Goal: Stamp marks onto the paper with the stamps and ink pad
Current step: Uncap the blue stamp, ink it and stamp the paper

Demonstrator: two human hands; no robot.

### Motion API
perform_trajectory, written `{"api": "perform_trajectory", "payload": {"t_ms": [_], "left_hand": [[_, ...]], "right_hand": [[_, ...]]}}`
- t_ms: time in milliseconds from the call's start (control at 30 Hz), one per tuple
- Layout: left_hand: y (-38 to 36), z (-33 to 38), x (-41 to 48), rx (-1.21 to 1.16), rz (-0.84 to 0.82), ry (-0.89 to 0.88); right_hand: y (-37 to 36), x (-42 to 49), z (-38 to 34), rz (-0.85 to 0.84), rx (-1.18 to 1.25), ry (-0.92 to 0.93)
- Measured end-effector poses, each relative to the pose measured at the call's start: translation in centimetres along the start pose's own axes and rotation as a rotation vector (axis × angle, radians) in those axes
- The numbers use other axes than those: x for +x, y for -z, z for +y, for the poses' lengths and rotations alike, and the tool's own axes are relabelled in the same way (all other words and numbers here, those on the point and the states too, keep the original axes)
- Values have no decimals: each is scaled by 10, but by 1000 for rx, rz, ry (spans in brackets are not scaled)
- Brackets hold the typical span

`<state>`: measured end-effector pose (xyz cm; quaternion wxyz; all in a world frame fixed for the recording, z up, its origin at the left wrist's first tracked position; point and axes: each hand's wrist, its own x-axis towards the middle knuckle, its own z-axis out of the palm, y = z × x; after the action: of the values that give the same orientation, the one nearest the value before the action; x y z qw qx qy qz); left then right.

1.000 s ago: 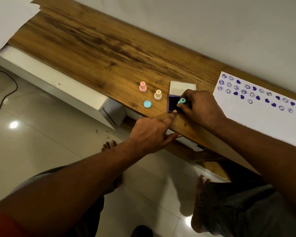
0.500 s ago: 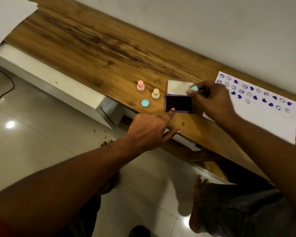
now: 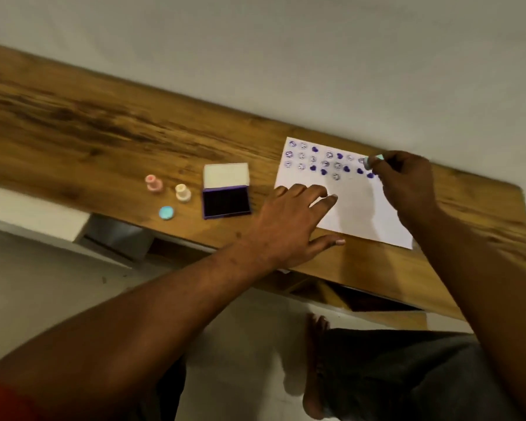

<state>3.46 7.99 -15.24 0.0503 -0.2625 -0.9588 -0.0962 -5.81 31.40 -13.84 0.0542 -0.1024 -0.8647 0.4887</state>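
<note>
The grip of the right hand [image 3: 407, 189] is clamped on the small mint-green plastic stamp [image 3: 374, 161], pinched between thumb and fingertips with its face turned down toward the far right part of the white sheet of paper [image 3: 362, 217]. It sits at the end of the rows of purple smileys and hearts. The picture is blurred there, so we cannot tell whether the stamp touches the sheet or hangs just above it.

The left hand [image 3: 286, 229] lies flat with its fingers spread over the paper's near left corner and its thumb on the brown wooden bench [image 3: 88, 132]. We judge it is there to keep the sheet from sliding under the press.

The open purple ink pad [image 3: 227, 202] sits just left of the paper, close for re-inking. Further left stand the pink stamp [image 3: 154, 182] and the cream stamp [image 3: 182, 192], with the round light-blue cap [image 3: 166, 213] beside them. Much of the paper is bare, so we reckon there is plenty left to stamp.
</note>
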Motion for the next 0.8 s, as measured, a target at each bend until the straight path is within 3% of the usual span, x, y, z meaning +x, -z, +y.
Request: {"api": "perform_trajectory", "payload": {"t_ms": [167,433,800], "left_hand": [[-41,22,20,-120,-105,17],[-67,6,34,-165,-51,-22],[-66,5,36,-377,-130,95]], "right_hand": [[20,13,28,-39,-209,114],[-8,20,36,-187,-432,359],[-7,28,21,-110,-344,427]]}}
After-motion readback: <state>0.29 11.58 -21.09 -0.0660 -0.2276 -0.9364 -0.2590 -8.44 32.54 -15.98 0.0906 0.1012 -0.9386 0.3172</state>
